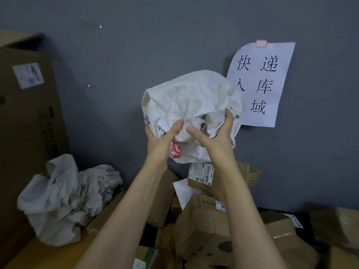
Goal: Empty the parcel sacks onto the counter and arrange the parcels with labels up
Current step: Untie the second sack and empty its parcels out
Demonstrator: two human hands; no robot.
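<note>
A crumpled white cloth sack with red and blue print is held up in front of the grey wall. My left hand grips its lower left folds and my right hand grips its lower right folds. Below the sack, several brown cardboard parcels lie heaped on the counter. One small box under the sack shows a white barcode label facing me. A white poly mailer lies among the boxes. A second limp white sack rests crumpled at the left.
A tall cardboard carton with a label stands at the left against the wall. A paper sign with printed characters hangs on the wall behind the sack. More wrapped parcels sit at the far right. A flat cardboard piece lies at front left.
</note>
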